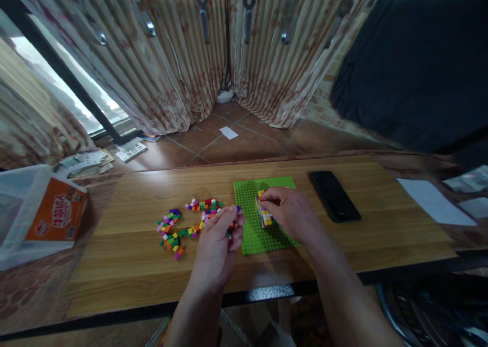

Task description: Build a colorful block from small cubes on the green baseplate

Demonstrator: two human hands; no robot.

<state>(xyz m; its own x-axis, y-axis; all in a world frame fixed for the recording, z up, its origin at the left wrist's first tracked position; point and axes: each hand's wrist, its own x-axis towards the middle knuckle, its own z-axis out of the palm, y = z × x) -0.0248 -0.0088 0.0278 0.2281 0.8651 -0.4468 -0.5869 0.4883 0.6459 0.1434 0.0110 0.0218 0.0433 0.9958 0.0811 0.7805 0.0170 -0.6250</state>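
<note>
A green studded baseplate (pixel 251 243) lies on the wooden table, bearing a small stack of coloured building bricks (pixel 266 218), with yellow and white showing on top. My right hand (pixel 287 210) is over the stack, its fingers closed at the upper part; whatever they pinch is hidden. Just left of the baseplate, my left hand (pixel 224 230) is raised with thumb and forefinger pinched on a small purple brick (pixel 239 210). Loose bricks (pixel 171 240) in many colours are spread to the left, some hidden behind my left hand.
A black phone (pixel 334 195) lies right of the baseplate on the table (pixel 125 255). Past the table's left end stands a clear plastic bin (pixel 23 199) with an orange label. White paper (pixel 434 200) is by the right end. Curtains hang beyond.
</note>
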